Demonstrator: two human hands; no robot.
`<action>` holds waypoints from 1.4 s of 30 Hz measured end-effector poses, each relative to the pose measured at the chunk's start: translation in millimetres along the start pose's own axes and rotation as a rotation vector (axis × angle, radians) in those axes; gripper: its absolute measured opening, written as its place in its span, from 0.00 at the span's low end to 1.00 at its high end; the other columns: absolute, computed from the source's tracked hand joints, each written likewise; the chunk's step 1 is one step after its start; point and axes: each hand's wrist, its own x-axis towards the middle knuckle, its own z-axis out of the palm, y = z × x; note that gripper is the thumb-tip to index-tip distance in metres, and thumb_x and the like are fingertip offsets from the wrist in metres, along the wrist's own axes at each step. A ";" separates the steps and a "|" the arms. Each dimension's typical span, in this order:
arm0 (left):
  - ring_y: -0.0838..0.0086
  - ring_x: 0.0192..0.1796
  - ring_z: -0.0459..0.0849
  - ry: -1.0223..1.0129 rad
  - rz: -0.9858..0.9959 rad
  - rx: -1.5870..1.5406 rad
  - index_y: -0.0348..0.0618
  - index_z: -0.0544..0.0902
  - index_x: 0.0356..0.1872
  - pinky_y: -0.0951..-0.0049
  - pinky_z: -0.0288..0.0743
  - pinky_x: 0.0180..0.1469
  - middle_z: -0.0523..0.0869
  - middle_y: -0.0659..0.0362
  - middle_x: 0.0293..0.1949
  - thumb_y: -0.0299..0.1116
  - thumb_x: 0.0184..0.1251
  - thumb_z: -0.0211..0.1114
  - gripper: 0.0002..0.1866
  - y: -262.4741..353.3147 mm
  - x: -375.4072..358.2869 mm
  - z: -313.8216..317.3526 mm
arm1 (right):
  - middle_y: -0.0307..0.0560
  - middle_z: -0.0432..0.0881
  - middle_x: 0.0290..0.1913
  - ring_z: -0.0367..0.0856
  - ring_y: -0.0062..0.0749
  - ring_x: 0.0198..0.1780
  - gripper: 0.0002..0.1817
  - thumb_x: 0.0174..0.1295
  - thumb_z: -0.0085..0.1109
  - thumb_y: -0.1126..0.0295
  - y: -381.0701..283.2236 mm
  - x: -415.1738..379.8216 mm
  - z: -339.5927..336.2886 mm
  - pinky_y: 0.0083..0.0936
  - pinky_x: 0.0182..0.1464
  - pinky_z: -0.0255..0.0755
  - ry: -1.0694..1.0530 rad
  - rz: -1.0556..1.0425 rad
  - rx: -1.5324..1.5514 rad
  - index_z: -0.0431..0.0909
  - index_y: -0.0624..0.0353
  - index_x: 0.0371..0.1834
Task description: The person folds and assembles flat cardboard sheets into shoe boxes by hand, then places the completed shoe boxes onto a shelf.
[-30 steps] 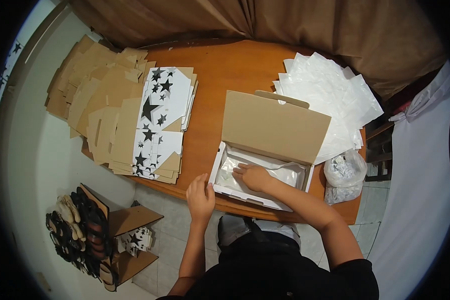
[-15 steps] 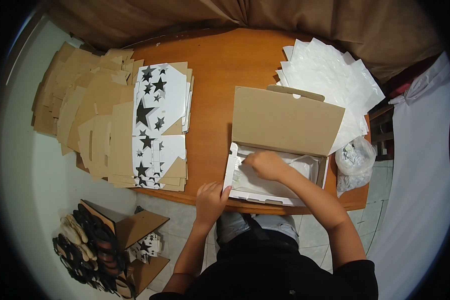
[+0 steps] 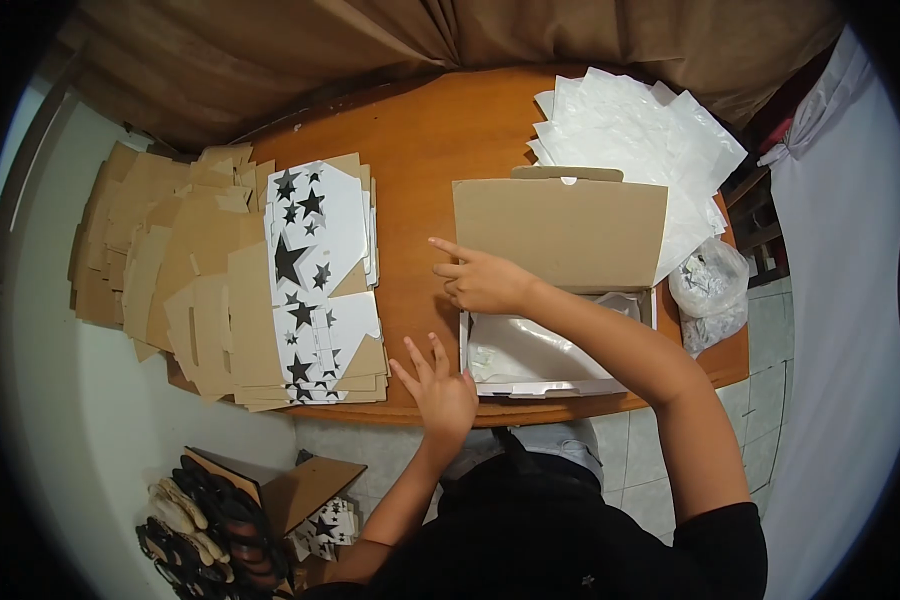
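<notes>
An open cardboard box (image 3: 562, 388) stands at the table's front edge, its brown lid (image 3: 560, 230) raised at the back and white paper (image 3: 530, 348) inside it. Over the box's left side reaches my right hand (image 3: 485, 280), fingers apart and pointing left, holding nothing. My left hand (image 3: 440, 395) is just left of the box's front left corner, fingers spread and empty. Left of both hands lies a pile of flat cardboard pieces, with star-printed white ones (image 3: 315, 240) on top.
Flat brown cardboard (image 3: 185, 260) spreads over the table's left side. White sheets (image 3: 620, 140) are fanned out at the back right, with a clear plastic bag (image 3: 708, 290) in front of them. A rack of sandals (image 3: 210, 510) stands on the floor at lower left.
My right hand has come out of the box and moved up and left. My left hand has let go of the box's corner and spread its fingers. The view has shifted slightly.
</notes>
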 end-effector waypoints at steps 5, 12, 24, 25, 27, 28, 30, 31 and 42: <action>0.36 0.71 0.49 0.067 0.053 0.066 0.34 0.84 0.19 0.29 0.34 0.66 0.69 0.45 0.64 0.32 0.54 0.62 0.12 -4.7 0.0 8.6 | 0.22 0.81 0.30 0.72 0.20 0.51 0.07 0.54 0.55 0.66 0.5 3.7 10.5 0.47 0.77 0.34 0.008 -0.042 -0.029 0.85 0.43 0.26; 0.44 0.71 0.53 -0.038 0.060 0.006 0.33 0.82 0.45 0.34 0.35 0.68 0.67 0.45 0.65 0.35 0.62 0.58 0.16 -10.9 -10.2 7.9 | 0.29 0.83 0.41 0.73 0.24 0.55 0.11 0.56 0.53 0.68 -12.6 -19.8 8.3 0.46 0.74 0.45 0.195 0.200 0.060 0.84 0.47 0.38; 0.57 0.65 0.68 0.104 0.432 -0.158 0.51 0.81 0.50 0.37 0.47 0.66 0.75 0.60 0.58 0.32 0.59 0.63 0.16 -3.7 -38.6 -9.2 | 0.34 0.80 0.36 0.77 0.30 0.47 0.08 0.49 0.57 0.71 -128.5 -219.6 -88.3 0.62 0.66 0.52 0.073 0.768 0.103 0.82 0.53 0.34; 0.58 0.64 0.69 0.098 0.477 -0.157 0.52 0.82 0.49 0.38 0.49 0.66 0.77 0.62 0.56 0.32 0.58 0.64 0.16 2.0 -37.2 -8.0 | 0.34 0.80 0.36 0.77 0.30 0.47 0.09 0.50 0.56 0.70 -145.6 -225.8 -85.1 0.63 0.67 0.50 0.067 0.755 0.110 0.81 0.53 0.34; 0.61 0.63 0.71 0.100 0.487 -0.168 0.53 0.82 0.47 0.38 0.50 0.65 0.79 0.65 0.52 0.33 0.57 0.64 0.14 10.9 -35.2 -1.9 | 0.34 0.80 0.37 0.77 0.30 0.47 0.09 0.52 0.55 0.69 -166.4 -233.7 -80.0 0.64 0.67 0.48 0.043 0.773 0.110 0.81 0.53 0.36; 0.62 0.62 0.71 0.105 0.492 -0.174 0.54 0.83 0.45 0.38 0.51 0.64 0.81 0.66 0.50 0.33 0.57 0.65 0.14 15.9 -33.9 2.0 | 0.34 0.79 0.37 0.77 0.30 0.48 0.10 0.52 0.54 0.69 -171.3 -231.6 -77.4 0.64 0.67 0.48 0.028 0.800 0.100 0.81 0.54 0.36; 0.64 0.59 0.73 0.126 0.497 -0.144 0.53 0.83 0.43 0.39 0.52 0.64 0.82 0.66 0.45 0.33 0.56 0.64 0.13 12.1 -31.4 5.6 | 0.34 0.79 0.37 0.76 0.30 0.48 0.10 0.52 0.54 0.69 -170.5 -228.7 -74.4 0.64 0.68 0.46 0.005 0.835 0.096 0.80 0.54 0.37; 0.64 0.59 0.74 0.129 0.510 -0.122 0.52 0.83 0.43 0.40 0.52 0.64 0.82 0.66 0.45 0.33 0.56 0.63 0.12 7.7 -30.9 5.0 | 0.34 0.78 0.36 0.76 0.30 0.48 0.10 0.53 0.54 0.69 -169.4 -227.1 -73.5 0.64 0.68 0.46 -0.005 0.844 0.107 0.80 0.54 0.38; 0.62 0.58 0.73 0.067 0.460 -0.099 0.48 0.81 0.42 0.37 0.47 0.66 0.81 0.64 0.41 0.25 0.51 0.63 0.14 17.2 -26.5 -1.1 | 0.33 0.80 0.36 0.76 0.30 0.48 0.10 0.53 0.54 0.69 -144.1 -244.3 -74.9 0.55 0.68 0.53 0.024 0.721 0.308 0.80 0.52 0.39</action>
